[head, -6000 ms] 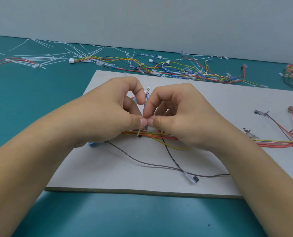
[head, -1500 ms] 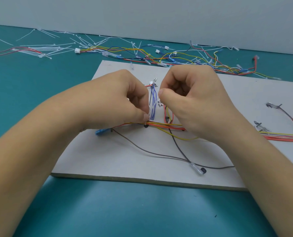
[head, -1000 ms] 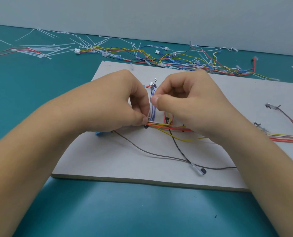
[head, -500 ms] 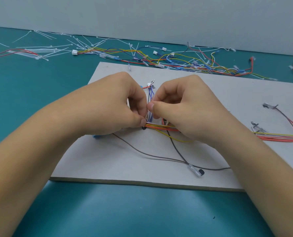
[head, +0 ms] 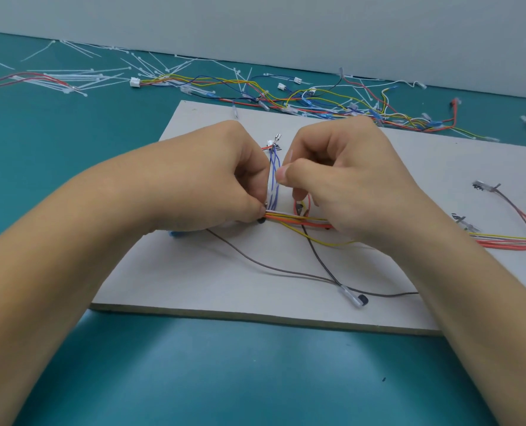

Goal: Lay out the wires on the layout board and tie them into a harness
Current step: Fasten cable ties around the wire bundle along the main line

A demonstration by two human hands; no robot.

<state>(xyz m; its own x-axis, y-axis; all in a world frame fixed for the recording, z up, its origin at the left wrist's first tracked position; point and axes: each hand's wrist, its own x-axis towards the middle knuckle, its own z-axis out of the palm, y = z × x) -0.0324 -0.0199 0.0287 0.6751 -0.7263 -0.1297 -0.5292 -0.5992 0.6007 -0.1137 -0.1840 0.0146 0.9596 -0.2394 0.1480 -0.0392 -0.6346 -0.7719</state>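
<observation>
Here, teal table (head: 255, 379), grey wall (head: 286, 26), layout board (head: 225, 281), left grip (head: 225, 186) pinching wires (head: 274, 179), right grip (head: 347, 179) likewise.

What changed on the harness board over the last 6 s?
The right hand left the thumb-to-thumb pinch at the wire bundle and moved up beside the blue wires; what it pinches now is unclear. The left hand still pinches the bundle where the blue wires branch off. The layout board and the loose wires behind it lie as before.
</observation>
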